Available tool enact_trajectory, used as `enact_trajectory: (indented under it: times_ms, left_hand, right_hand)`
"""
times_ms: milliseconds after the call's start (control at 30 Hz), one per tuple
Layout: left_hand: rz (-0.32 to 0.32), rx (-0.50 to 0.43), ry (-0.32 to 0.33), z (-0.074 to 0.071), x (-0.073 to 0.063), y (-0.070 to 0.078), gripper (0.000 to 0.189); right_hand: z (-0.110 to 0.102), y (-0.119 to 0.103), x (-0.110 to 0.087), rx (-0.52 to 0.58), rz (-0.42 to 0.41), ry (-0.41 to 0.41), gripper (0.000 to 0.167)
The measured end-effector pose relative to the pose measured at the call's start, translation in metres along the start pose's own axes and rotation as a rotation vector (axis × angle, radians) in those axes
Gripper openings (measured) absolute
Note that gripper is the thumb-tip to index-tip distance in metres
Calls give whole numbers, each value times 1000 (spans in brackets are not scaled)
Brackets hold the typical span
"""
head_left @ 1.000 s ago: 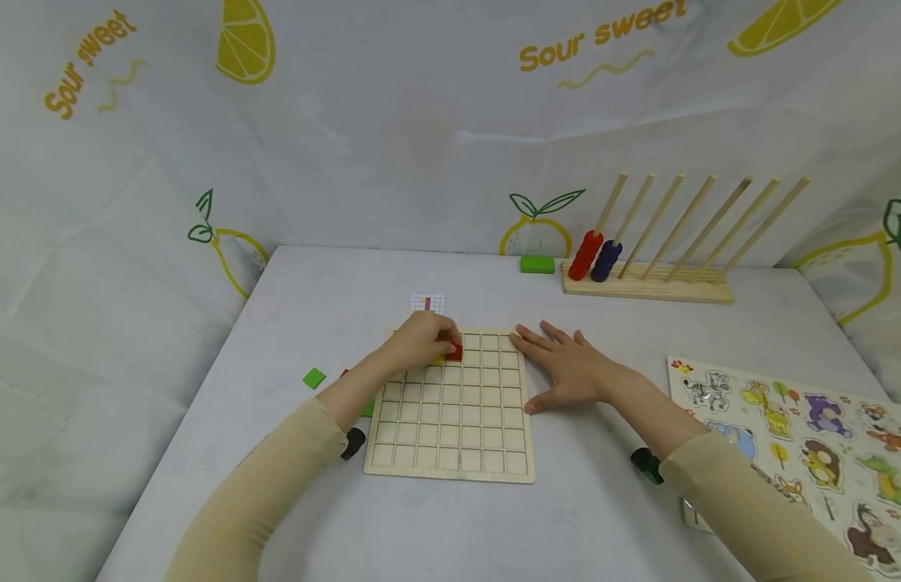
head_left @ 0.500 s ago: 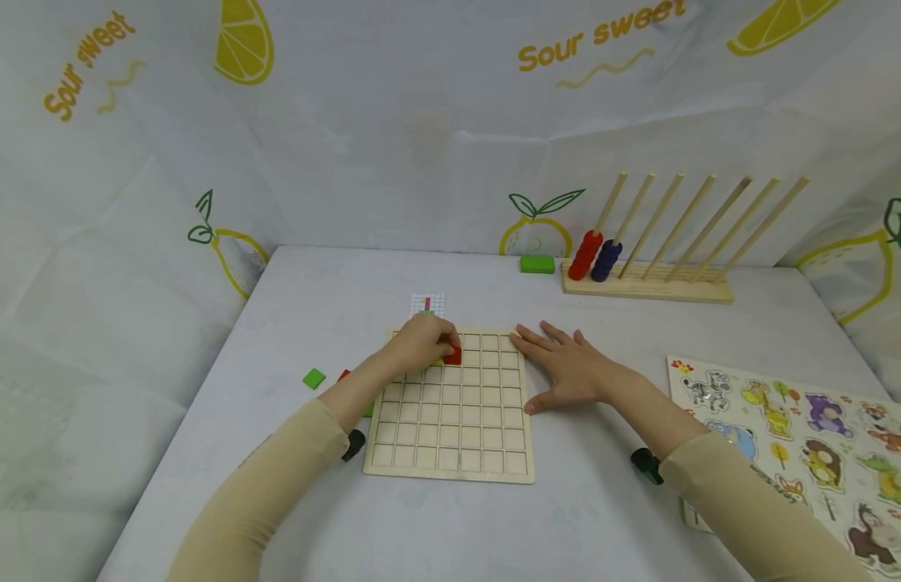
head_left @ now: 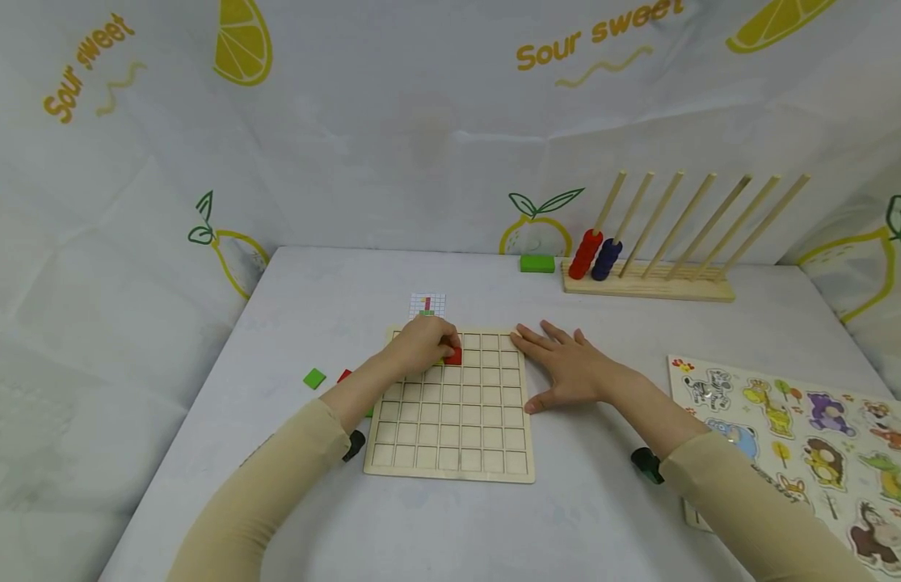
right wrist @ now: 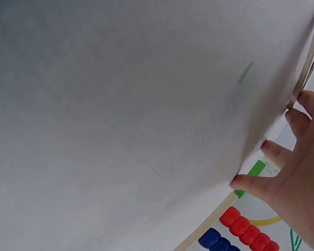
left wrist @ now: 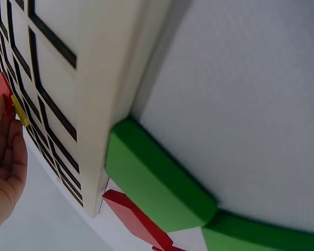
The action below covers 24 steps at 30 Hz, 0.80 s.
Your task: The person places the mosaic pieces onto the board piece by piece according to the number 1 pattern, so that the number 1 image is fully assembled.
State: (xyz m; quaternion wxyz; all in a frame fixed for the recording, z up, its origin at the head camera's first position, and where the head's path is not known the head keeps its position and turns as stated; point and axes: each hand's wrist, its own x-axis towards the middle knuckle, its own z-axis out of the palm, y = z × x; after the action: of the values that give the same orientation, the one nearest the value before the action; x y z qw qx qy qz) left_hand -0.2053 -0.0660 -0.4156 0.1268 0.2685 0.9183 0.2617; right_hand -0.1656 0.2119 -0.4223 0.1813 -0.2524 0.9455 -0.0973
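While our left hand [head_left: 419,343] pinches red tile [head_left: 455,356] at far rows of grid board [head_left: 450,415], beside yellow tile [left wrist: 20,110], forearm [head_left: 293,457] slanting inward, our right hand [head_left: 564,368] lies spread, thumb touching board's right edge.

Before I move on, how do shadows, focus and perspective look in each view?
Head: soft shadow below the right hand; left wrist: near edge of the grid board looks soft, the rest steeply foreshortened; right wrist: the tabletop looks dull grey, darkening toward the upper left corner.

Soft even light, faint shadow beside the board [left wrist: 97,104], greyish wrist views
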Motion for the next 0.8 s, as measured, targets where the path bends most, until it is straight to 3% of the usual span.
enact_trajectory:
  times_ms: [800]
  left_hand:
    - [-10, 30, -20, -3, 1, 0, 12]
  right_hand:
    - [0, 0, 2, -5, 7, -6, 113]
